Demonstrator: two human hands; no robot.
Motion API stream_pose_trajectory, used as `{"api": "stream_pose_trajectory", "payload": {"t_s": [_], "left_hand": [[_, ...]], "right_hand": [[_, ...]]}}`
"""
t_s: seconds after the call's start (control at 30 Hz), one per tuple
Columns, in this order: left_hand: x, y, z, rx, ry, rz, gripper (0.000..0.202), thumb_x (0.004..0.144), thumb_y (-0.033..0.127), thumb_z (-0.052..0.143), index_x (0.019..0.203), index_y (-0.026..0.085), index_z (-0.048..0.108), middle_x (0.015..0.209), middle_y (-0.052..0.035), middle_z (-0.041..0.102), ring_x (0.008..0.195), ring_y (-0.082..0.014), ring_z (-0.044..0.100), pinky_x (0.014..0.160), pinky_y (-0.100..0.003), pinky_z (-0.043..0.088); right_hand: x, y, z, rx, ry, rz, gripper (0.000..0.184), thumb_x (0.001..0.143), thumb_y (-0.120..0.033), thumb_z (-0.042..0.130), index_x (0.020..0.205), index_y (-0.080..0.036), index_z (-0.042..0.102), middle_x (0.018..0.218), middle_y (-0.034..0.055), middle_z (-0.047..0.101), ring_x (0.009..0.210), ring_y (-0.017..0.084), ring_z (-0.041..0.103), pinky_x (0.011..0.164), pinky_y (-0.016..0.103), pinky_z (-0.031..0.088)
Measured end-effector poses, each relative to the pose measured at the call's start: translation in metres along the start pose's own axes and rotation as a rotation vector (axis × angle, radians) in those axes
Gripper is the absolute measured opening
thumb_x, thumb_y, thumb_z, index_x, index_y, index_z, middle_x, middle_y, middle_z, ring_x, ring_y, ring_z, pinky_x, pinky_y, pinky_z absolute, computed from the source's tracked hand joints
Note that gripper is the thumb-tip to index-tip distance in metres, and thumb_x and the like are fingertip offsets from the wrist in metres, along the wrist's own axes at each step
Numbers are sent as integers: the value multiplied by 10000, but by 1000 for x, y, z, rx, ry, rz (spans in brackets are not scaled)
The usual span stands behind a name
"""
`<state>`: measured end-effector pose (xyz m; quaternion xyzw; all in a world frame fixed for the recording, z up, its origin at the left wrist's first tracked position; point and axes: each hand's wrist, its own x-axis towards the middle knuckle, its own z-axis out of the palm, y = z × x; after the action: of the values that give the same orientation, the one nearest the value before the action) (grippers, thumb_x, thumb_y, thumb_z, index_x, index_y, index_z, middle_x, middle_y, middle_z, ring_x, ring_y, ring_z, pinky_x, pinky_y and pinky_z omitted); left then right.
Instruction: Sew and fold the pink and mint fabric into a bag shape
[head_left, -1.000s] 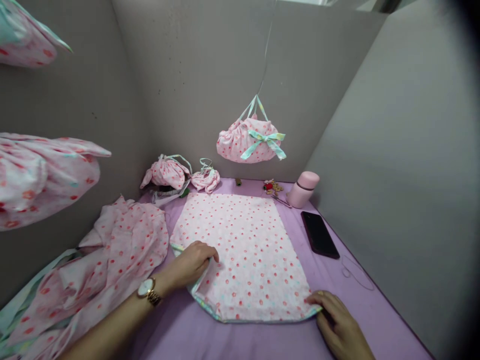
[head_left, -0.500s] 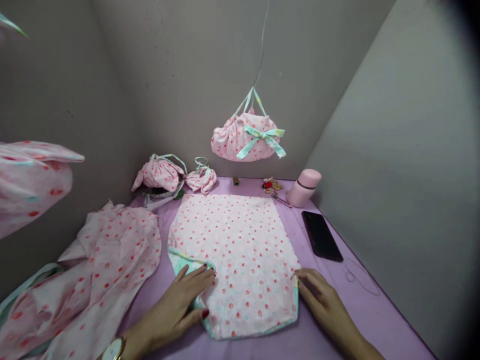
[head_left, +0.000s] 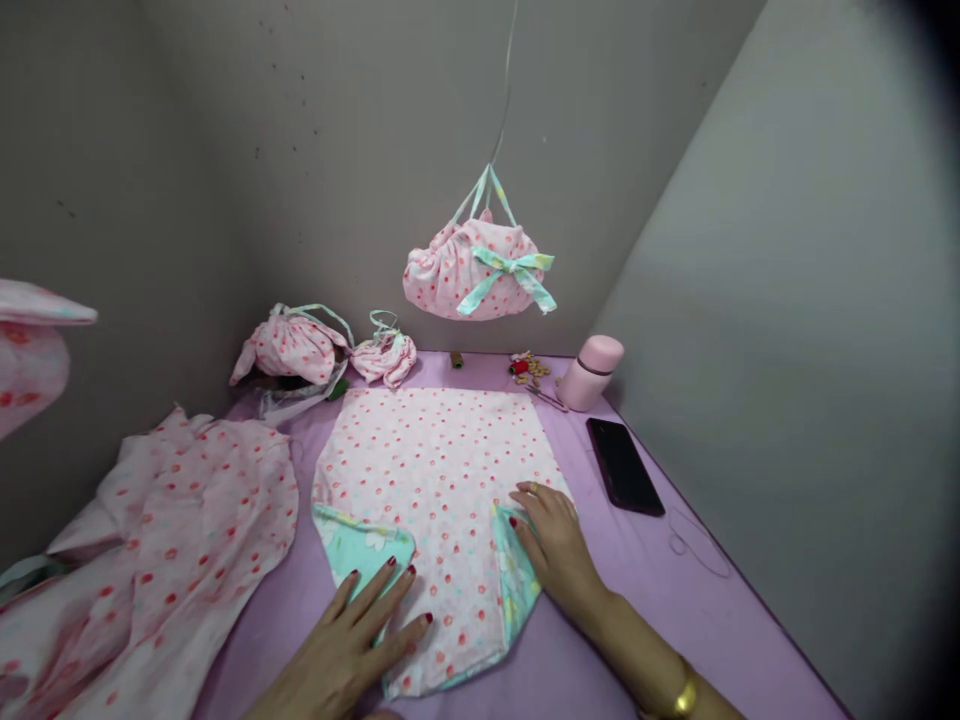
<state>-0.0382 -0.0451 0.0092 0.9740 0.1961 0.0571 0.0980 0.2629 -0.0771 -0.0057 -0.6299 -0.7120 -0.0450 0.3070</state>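
Note:
A pink dotted cloth (head_left: 442,460) with a mint-green lining lies on the purple tabletop in front of me. Its near left corner is folded inward as a mint flap (head_left: 364,545); my left hand (head_left: 367,630) lies across that flap's lower part, fingers spread flat. On the near right, a second mint flap (head_left: 517,585) is turned in toward the middle. My right hand (head_left: 551,540) rests over the top of this flap, fingers stretched out and thumb apart, touching the fabric. The cloth's near edge shows between the hands.
More dotted fabric (head_left: 210,520) is heaped at left. Gathered bags (head_left: 292,345) sit at the back left; a bow-tied bag (head_left: 480,275) hangs from a wire. A pink flask (head_left: 592,372), phone (head_left: 625,465), scissors (head_left: 547,398) and red thread spool (head_left: 519,369) lie along the back and right.
My right hand has brought the near right corner inward and left, so its mint lining now shows. My left hand has shifted down and left, uncovering more of its flap.

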Motion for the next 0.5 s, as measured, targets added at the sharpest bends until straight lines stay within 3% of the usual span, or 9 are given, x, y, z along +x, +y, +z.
{"api": "stream_pose_trajectory", "payload": {"t_s": [0.1, 0.17, 0.27, 0.3, 0.4, 0.5], "left_hand": [[-7, -7, 4, 3, 52, -15, 771, 788, 512, 525, 1413, 315, 119, 1406, -115, 368, 1261, -324, 383, 929, -508, 445], [-7, -21, 7, 10, 113, -79, 666, 851, 414, 469, 1413, 269, 143, 1402, -124, 392, 1255, -283, 407, 949, -456, 436], [5, -47, 5, 87, 301, -241, 437, 893, 208, 355, 1329, 244, 346, 1333, -126, 498, 1214, -261, 462, 940, -446, 417], [12, -55, 2, 99, 309, -291, 405, 885, 196, 365, 1287, 231, 407, 1310, -125, 520, 1205, -270, 465, 949, -467, 392], [36, -69, -12, 70, 203, -359, 237, 854, 277, 456, 1030, 202, 597, 1024, -94, 664, 1011, -271, 571, 941, -503, 343], [53, -73, -21, -13, 109, -403, 225, 869, 291, 427, 792, 193, 615, 780, -45, 686, 799, -231, 615, 843, -445, 383]], "right_hand": [[-20, -16, -15, 142, -142, -104, 260, 865, -163, 441, 1115, -171, 511, 1064, 114, 565, 1024, 223, 509, 861, 370, 441], [-30, -27, -23, 197, -210, -178, 283, 854, -167, 469, 1136, -176, 498, 1072, 111, 570, 1031, 219, 512, 869, 350, 445], [-31, -42, -28, 224, -214, -248, 298, 857, -185, 473, 1155, -173, 484, 1097, 126, 572, 1042, 230, 511, 885, 361, 433], [-28, -48, -28, 237, -226, -257, 293, 867, -200, 462, 1158, -172, 480, 1101, 129, 572, 1041, 230, 510, 888, 365, 426], [-16, -65, -20, 289, -379, -282, 294, 886, -300, 448, 1148, -172, 487, 1037, 108, 592, 955, 217, 525, 840, 349, 428], [-19, -75, 5, 258, -520, -313, 343, 832, -481, 496, 985, -179, 548, 887, 64, 603, 802, 198, 526, 698, 306, 432]]}}
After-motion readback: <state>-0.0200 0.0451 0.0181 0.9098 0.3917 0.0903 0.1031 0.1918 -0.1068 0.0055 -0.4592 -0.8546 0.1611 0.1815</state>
